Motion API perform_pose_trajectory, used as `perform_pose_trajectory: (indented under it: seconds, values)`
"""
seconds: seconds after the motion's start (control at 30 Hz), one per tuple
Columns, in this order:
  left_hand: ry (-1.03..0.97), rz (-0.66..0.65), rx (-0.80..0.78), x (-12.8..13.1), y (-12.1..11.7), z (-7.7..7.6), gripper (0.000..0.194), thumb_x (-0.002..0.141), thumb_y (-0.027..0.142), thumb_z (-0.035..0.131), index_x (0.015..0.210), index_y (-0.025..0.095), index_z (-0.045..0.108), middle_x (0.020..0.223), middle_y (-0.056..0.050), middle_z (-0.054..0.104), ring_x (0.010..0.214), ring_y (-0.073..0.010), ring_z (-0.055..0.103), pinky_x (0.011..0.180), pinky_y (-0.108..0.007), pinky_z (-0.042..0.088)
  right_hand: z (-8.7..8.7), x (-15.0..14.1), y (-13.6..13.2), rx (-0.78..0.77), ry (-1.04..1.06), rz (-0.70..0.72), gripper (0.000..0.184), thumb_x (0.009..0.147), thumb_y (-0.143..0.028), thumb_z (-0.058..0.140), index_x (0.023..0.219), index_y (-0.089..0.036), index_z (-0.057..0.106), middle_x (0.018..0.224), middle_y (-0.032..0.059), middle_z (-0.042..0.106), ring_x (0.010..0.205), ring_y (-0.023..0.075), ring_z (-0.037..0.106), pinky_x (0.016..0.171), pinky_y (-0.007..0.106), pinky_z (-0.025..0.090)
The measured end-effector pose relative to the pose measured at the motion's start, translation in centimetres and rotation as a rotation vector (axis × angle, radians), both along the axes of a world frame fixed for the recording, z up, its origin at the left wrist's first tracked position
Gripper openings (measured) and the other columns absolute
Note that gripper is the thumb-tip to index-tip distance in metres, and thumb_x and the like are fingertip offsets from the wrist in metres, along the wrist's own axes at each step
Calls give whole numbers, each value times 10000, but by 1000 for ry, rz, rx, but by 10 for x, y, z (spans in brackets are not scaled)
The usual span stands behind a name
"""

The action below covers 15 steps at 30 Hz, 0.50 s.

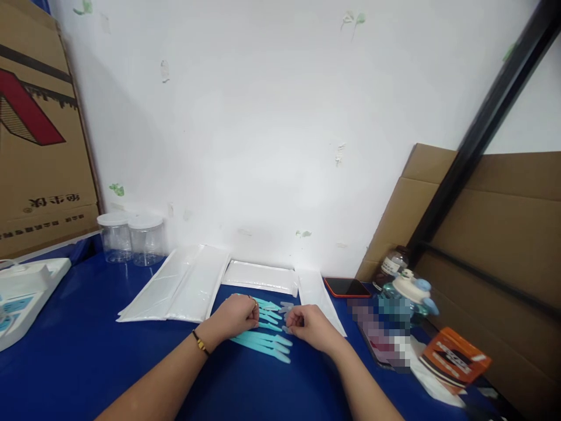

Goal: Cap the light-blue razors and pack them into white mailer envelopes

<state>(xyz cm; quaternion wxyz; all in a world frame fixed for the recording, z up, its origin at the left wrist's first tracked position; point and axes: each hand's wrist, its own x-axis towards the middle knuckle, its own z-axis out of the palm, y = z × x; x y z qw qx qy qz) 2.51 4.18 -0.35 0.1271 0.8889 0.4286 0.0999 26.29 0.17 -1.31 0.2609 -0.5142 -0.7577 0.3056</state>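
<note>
Several turquoise eyebrow razors lie side by side on the blue tabletop, tips to the right. My left hand is curled over the middle of the row, with its fingers closed on one razor; the fingertips are partly hidden. Opposite it, my right hand has its fingers bent into a pinch beside the razor tips. Small clear caps lie just beyond that hand. Another clear cap shows at its fingertips; what the pinch itself holds is too small to make out.
White padded envelopes lie behind the hands. Two clear jars and a white power strip stand left. A phone, a teal bottle, a brown bottle and an orange pouch are right.
</note>
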Motion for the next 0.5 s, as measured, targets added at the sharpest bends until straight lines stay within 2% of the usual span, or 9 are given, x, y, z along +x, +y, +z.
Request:
perform_pose_trajectory:
  seconds: [0.5]
  values:
    - [-3,10,-20,0,-1,1,41,684,234,623,706,230,657,705,30,654,666,-141,569,600,-228,338,-4,-6,1,-1,17,-28,53,671,-153,601,701,-181,635,628,-14,585,584,113,528,535,190,391]
